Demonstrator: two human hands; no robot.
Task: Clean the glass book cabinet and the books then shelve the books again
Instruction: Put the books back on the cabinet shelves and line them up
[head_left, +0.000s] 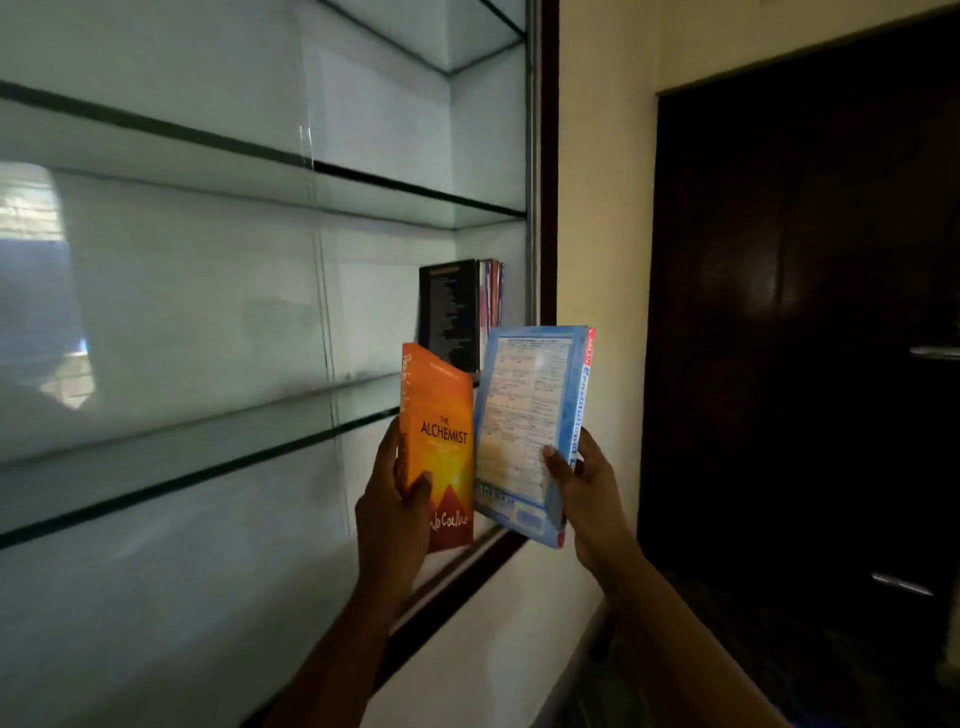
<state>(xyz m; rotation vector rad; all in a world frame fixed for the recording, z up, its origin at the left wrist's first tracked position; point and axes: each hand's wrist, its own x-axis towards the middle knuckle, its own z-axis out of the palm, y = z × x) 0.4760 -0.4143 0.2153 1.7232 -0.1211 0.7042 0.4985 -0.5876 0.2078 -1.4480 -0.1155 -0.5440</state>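
Your left hand has its fingers curled round the orange book low on the spine side. Your right hand pinches the blue book near its bottom edge. Both books are upright and side by side in front of the cabinet frame. Behind them, a few shelved books sit tight in the right corner, and the glass shelf stretches wide to their left.

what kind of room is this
Probably a room in a home: a built-in glass-shelved cabinet, a few books standing inside, and a dark wooden door beside it.
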